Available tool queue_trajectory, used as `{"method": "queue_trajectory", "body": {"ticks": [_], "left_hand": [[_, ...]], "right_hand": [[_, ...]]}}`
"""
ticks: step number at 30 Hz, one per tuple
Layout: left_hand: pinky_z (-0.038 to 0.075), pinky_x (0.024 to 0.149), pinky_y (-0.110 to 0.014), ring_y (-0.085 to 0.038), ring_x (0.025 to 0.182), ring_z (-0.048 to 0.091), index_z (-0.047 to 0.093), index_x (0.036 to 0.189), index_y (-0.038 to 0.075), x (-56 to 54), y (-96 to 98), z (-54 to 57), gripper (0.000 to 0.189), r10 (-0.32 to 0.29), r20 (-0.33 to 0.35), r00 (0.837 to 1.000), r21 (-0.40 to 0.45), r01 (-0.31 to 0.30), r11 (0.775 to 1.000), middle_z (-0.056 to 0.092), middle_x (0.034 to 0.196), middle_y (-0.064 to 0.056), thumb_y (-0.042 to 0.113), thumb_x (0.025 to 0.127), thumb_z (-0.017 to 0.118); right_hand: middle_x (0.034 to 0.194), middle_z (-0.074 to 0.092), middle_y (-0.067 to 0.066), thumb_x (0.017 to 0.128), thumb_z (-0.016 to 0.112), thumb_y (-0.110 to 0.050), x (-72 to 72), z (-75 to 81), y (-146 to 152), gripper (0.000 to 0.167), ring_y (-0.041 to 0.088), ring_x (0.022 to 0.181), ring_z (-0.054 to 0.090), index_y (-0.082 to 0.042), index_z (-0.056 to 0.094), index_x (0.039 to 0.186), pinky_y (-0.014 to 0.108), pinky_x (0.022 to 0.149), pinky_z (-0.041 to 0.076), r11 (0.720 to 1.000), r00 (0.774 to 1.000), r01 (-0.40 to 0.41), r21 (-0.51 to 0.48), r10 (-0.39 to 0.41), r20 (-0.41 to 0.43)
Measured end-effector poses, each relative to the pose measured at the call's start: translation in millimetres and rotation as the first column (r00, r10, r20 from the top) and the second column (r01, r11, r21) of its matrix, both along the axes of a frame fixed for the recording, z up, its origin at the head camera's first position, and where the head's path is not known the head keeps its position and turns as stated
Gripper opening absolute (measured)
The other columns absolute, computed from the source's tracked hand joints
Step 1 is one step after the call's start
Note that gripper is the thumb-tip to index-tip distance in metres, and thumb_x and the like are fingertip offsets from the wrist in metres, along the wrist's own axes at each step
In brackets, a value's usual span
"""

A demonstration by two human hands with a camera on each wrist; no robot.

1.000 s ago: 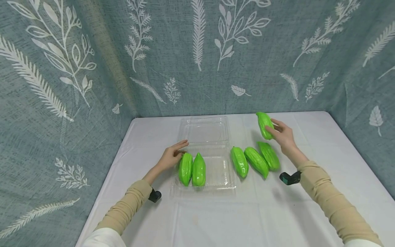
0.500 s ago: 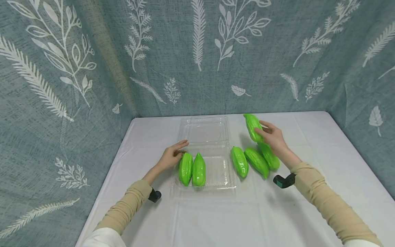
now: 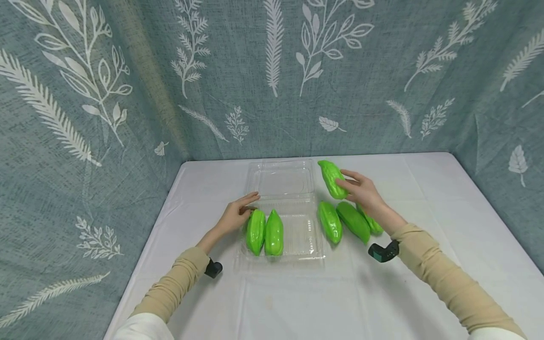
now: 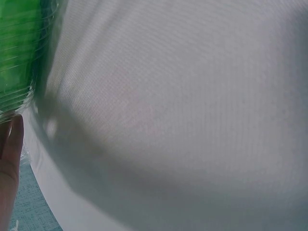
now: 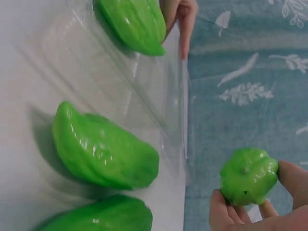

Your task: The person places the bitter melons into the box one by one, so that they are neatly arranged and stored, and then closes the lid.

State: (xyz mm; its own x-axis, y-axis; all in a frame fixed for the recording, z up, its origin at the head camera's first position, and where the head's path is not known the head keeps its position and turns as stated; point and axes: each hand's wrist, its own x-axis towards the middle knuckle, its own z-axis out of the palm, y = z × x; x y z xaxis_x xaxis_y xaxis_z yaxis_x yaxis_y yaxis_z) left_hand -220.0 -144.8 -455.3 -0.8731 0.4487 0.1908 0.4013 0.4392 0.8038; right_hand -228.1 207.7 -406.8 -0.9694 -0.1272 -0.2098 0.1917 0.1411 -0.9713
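My right hand (image 3: 363,191) grips a lumpy, ridged green gourd (image 3: 332,179) between thumb and fingers, raised above the table beside the lid. In the right wrist view the held gourd (image 5: 248,175) shows its blunt end. A clear plastic clamshell box (image 3: 299,231) lies with its lid (image 3: 281,182) folded back. Two gourds lie side by side in its left half, the left one (image 3: 256,233) and its neighbour (image 3: 274,233). My left hand (image 3: 233,215) rests at the box's left rim, fingers extended; a fingertip (image 4: 17,125) touches the ribbed wall in the left wrist view.
To the right of the box, three more gourds lie on the white tablecloth (image 3: 272,302): the nearest (image 3: 330,223), a middle one (image 3: 353,222) and a far one (image 3: 374,226) partly hidden by my right hand. A blue-green leaf-patterned curtain (image 3: 238,71) hangs behind the table.
My right hand has moved left with the gourd, from above the rightmost gourds to beside the box's lid. My left hand has stayed at the rim.
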Motion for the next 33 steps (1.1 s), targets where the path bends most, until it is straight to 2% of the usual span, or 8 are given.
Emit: {"method": "queue_trajectory", "body": {"ticks": [9,18,21,22,24,27,30,33], "left_hand": [[0.052,0.096,-0.048,-0.048,0.113,0.056,0.044,0.133,-0.014,-0.3,-0.2,-0.2,0.048,0.002,0.013,1.0,-0.007,-0.002,1.0,0.034,0.145,-0.032,-0.02,0.086,0.042],[0.053,0.097,-0.045,-0.041,0.112,0.059,0.045,0.136,-0.008,-19.0,-7.6,-32.6,0.049,0.014,-0.002,1.0,-0.004,-0.014,1.0,0.034,0.149,-0.026,-0.018,0.088,0.043],[0.053,0.097,-0.043,-0.04,0.113,0.06,0.046,0.136,-0.007,-20.7,-9.2,-34.5,0.049,0.011,0.006,1.0,0.001,-0.011,1.0,0.035,0.149,-0.024,-0.017,0.088,0.044],[0.053,0.097,-0.043,-0.04,0.113,0.06,0.046,0.136,-0.006,-20.9,-9.5,-34.6,0.049,0.01,0.008,1.0,0.005,-0.01,1.0,0.035,0.149,-0.024,-0.017,0.088,0.044],[0.053,0.097,-0.043,-0.04,0.113,0.059,0.047,0.136,-0.007,-20.9,-9.7,-34.7,0.049,0.009,0.008,1.0,0.007,-0.009,1.0,0.035,0.149,-0.024,-0.017,0.088,0.044],[0.054,0.096,-0.043,-0.04,0.112,0.06,0.046,0.136,-0.007,-20.0,-8.7,-34.2,0.049,0.014,0.004,1.0,0.0,-0.014,1.0,0.035,0.149,-0.025,-0.017,0.088,0.043],[0.054,0.094,-0.046,-0.043,0.111,0.059,0.045,0.135,-0.01,-16.6,-6.1,-30.1,0.049,0.018,0.004,1.0,0.006,-0.018,1.0,0.034,0.148,-0.027,-0.019,0.087,0.042],[0.053,0.095,-0.049,-0.047,0.111,0.058,0.044,0.134,-0.013,-9.5,-2.6,-18.5,0.048,0.011,0.011,1.0,0.017,-0.011,1.0,0.033,0.147,-0.03,-0.021,0.087,0.04]], "right_hand": [[0.153,0.027,0.022,0.095,0.056,-0.028,2.1,-2.3,-12,0.066,0.036,0.139,0.032,-0.007,0.026,0.15,0.051,0.117,0.031,0.99,0.989,-0.127,-0.068,0.132,0.062],[0.153,0.029,0.022,0.096,0.054,-0.023,4.2,-8.8,-28,0.059,0.034,0.139,0.033,-0.006,0.031,0.148,0.049,0.117,0.032,0.973,0.965,-0.23,-0.033,0.232,0.121],[0.151,0.032,0.021,0.095,0.056,-0.025,7.3,-9.4,-32,0.059,0.023,0.124,0.05,-0.008,0.034,0.147,0.039,0.108,0.044,0.964,0.956,-0.266,0.005,0.263,0.133],[0.15,0.034,0.021,0.095,0.056,-0.025,8.5,-9.7,-33,0.059,0.017,0.108,0.057,-0.008,0.035,0.147,0.034,0.1,0.048,0.961,0.952,-0.278,0.009,0.274,0.137],[0.148,0.037,0.021,0.094,0.056,-0.025,10.7,-10.2,-36,0.058,0.006,0.081,0.053,-0.009,0.036,0.146,0.025,0.083,0.049,0.956,0.946,-0.294,0.011,0.289,0.149],[0.144,0.04,0.02,0.094,0.057,-0.023,13.3,-12.2,-40,0.057,0.0,0.068,0.048,-0.009,0.037,0.146,0.019,0.074,0.049,0.955,0.941,-0.298,0.011,0.292,0.17],[0.143,0.041,0.023,0.094,0.057,-0.022,14.7,-15.7,-44,0.057,0.004,0.08,0.057,-0.007,0.037,0.146,0.023,0.082,0.055,0.956,0.94,-0.293,0.007,0.287,0.187],[0.144,0.039,0.024,0.094,0.058,-0.022,16.2,-18.8,-48,0.058,0.01,0.093,0.061,-0.005,0.037,0.145,0.032,0.094,0.055,0.959,0.94,-0.282,0.009,0.274,0.205]]}}
